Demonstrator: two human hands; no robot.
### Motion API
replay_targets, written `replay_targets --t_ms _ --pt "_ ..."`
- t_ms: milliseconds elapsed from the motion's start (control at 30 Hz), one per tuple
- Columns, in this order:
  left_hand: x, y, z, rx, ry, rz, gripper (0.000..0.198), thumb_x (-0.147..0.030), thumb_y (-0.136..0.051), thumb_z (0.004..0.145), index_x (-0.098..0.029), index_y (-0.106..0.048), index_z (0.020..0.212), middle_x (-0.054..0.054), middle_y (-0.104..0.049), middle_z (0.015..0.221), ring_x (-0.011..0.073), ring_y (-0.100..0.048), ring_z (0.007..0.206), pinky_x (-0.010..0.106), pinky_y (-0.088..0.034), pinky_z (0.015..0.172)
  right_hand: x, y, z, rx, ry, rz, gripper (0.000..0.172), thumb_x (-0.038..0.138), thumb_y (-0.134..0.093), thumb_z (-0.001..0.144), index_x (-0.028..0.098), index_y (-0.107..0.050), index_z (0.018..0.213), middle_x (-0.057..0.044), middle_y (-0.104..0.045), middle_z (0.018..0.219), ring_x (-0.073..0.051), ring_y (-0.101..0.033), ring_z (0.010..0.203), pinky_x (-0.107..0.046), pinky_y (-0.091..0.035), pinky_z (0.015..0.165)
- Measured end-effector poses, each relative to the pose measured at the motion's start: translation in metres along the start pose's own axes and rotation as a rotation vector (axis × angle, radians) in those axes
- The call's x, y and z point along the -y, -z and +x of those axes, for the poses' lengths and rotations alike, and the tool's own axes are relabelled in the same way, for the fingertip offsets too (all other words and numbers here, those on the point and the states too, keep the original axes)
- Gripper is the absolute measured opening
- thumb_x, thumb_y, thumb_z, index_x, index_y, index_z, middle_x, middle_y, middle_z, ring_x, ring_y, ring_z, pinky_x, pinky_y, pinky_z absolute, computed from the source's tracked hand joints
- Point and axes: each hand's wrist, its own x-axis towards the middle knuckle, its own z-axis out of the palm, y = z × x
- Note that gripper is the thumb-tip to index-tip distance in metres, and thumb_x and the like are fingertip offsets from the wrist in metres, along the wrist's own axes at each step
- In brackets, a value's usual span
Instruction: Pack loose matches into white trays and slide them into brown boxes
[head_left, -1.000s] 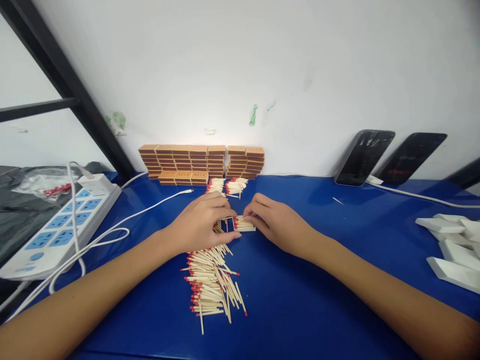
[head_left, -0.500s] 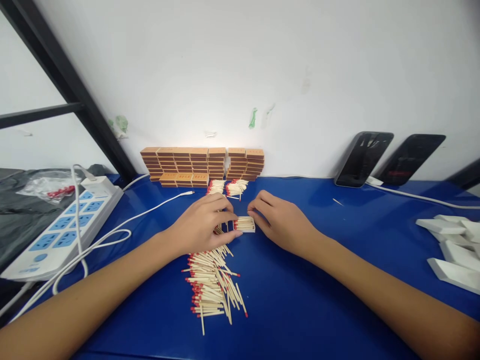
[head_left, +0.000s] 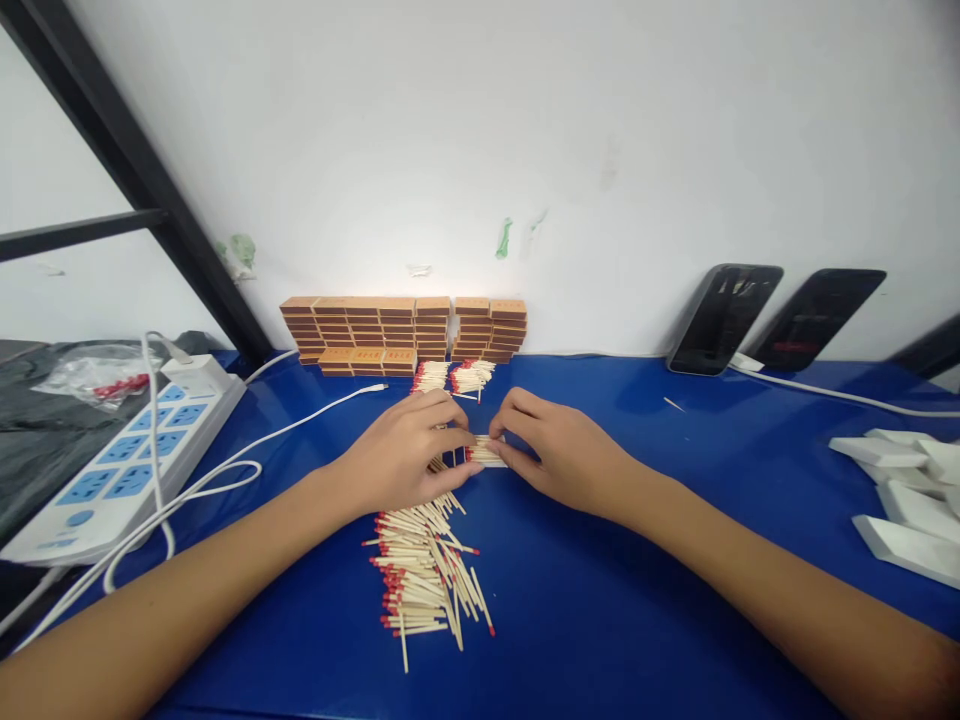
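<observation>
Tray (head_left: 493, 465) is pinched by left hand (head_left: 411, 448); matches (head_left: 481, 454) are touched by right hand (head_left: 564, 450), grip unclear. Matches are best aligned without tray being squeezed.

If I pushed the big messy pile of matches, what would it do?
The match pile would probably slide apart, since it's loose and crisscrossed. Each match looks thin and straight, so it's likely light and stiff, but might snap.
</observation>
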Motion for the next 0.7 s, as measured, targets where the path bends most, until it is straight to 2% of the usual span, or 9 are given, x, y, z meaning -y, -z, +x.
replay_targets --t_ms 133,333,700 --pt "0.0013 -0.001 -0.0008 0.005 0.003 0.001 0.025 -0.038 -0.063 0.099 -0.017 -0.076 0.1 0.008 -0.069 0.1 0.0212 -0.063 0.095 0.039 -0.055 0.089 -0.0004 0.0003 0.0001 -0.003 -0.02 -0.002 0.01 0.02 -0.054 0.102 0.019 -0.064 0.102 -0.006 -0.061 0.103 -0.016 -0.059 0.08 -0.031 -0.048 0.072" --pt "0.0013 -0.0017 -0.0013 -0.017 0.004 -0.004 0.032 -0.04 -0.064 0.099 -0.015 -0.072 0.116 0.009 -0.07 0.102 0.0224 -0.062 0.096 0.04 -0.055 0.088 0.0002 0.0018 -0.0001 -0.017 -0.07 0.091 0.008 0.028 -0.06 0.101 0.02 -0.063 0.102 -0.004 -0.06 0.102 -0.013 -0.055 0.072 -0.03 -0.045 0.068" --pt "0.0031 -0.0031 -0.0016 0.035 0.028 0.057 0.035 -0.048 -0.063 0.098 -0.016 -0.075 0.107 0.009 -0.07 0.104 0.0243 -0.063 0.102 0.042 -0.053 0.093 0.0021 0.0015 -0.0007 -0.011 -0.082 0.151 0.006 0.026 -0.066 0.098 0.021 -0.064 0.101 -0.003 -0.06 0.101 -0.013 -0.054 0.071 -0.029 -0.044 0.068"
